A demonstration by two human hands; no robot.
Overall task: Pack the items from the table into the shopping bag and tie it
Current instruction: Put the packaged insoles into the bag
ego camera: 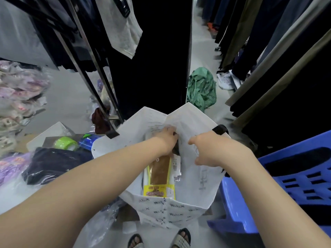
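A white shopping bag point(189, 210) with black printed lettering and black handles stands open in front of me. Inside it lies a long brown and yellow packet point(160, 176) in clear wrap. My left hand point(167, 140) reaches down into the bag and grips the far end of that packet. My right hand point(206, 149) pinches the bag's right wall and holds it open. On the table to the left lie a dark folded garment in clear plastic point(57, 163), a green tape roll point(65, 143) and a blue item point(89, 141).
A blue plastic stool point(286, 190) stands close on the right. Clothes racks with dark garments hang ahead and on both sides. A green cloth heap point(201, 88) lies on the floor. Bagged pink and purple goods point(19, 90) are stacked at the left. My sandalled feet point(159, 238) show below.
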